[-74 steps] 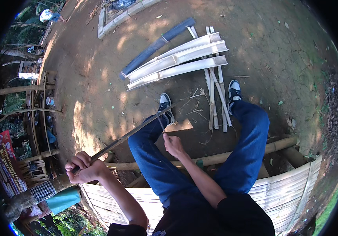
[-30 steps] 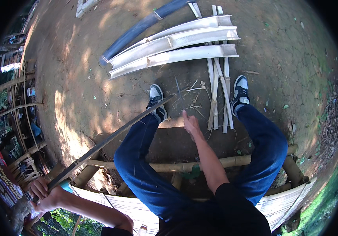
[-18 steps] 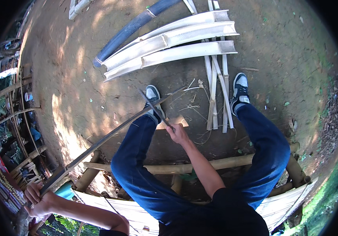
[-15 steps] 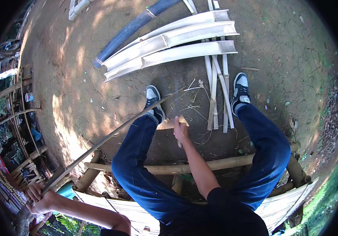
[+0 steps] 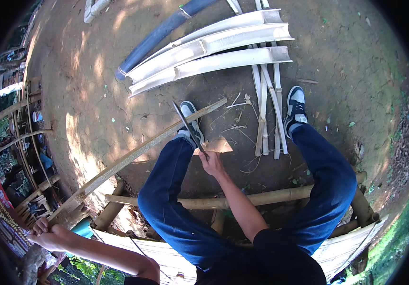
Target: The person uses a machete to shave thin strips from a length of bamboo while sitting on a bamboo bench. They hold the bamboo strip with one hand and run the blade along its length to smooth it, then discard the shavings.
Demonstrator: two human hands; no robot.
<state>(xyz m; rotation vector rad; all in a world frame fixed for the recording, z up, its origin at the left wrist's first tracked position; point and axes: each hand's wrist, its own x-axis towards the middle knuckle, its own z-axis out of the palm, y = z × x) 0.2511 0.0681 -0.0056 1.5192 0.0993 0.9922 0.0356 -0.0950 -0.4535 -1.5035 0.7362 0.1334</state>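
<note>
A long split bamboo strip (image 5: 128,157) slants from lower left toward the middle, its far end passing over my left shoe (image 5: 188,112). My left hand (image 5: 48,236), at the left edge, is closed round the strip's near end. My right hand (image 5: 212,164), between my knees, grips a long knife (image 5: 183,118) with a dark, narrow blade. That blade points up and left and crosses the strip near its far end; whether they touch I cannot tell. The knife's handle is mostly hidden in my fingers.
Several pale split bamboo halves (image 5: 233,64) lie ahead beside a dark blue pole (image 5: 154,40). Narrow bamboo strips (image 5: 278,109) lie near my right shoe (image 5: 297,102), with thin shavings (image 5: 235,127) close by. I sit on a bamboo bench (image 5: 342,249) with a crossbar (image 5: 256,198). A red banner (image 5: 2,209) hangs left.
My right hand has swung left, bringing the knife blade across the strip. The strip has turned, so its broad pale face now shows instead of a dark, narrow side.
</note>
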